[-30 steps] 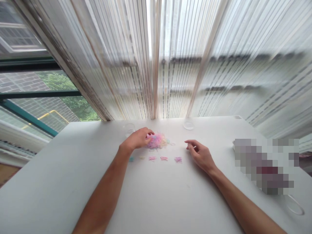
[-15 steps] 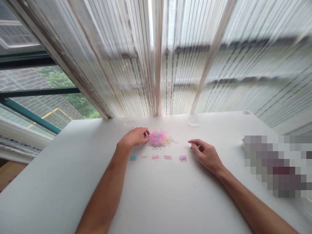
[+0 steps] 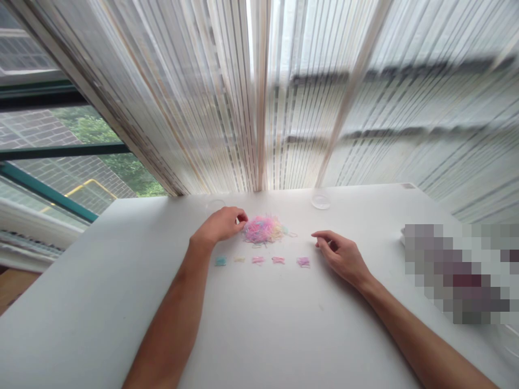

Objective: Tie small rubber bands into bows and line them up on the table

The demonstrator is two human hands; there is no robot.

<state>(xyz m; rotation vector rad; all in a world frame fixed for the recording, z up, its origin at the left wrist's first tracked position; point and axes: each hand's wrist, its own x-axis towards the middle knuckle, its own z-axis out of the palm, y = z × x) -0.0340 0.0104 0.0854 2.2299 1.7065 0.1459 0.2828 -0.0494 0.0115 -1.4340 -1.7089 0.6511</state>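
Note:
A heap of tiny pastel elastic bands lies on the white table near its far edge. My left hand rests at the heap's left side, fingers curled and pinched at its edge; what they hold is too small to make out. My right hand lies on the table to the right of the heap, fingers loosely curled, nothing visible in it. In front of the heap runs a row of small sorted clusters: a blue cluster, a yellow cluster, two pink clusters and a purple cluster.
Two clear round lids or dishes sit at the far edge, a left dish and a right dish. Striped sheer curtains hang behind the table. A window shows at left. A blurred-out patch covers the right side.
My left hand has drawn slightly back to the left edge of the heap. The right hand has hardly moved. The view shifted a little.

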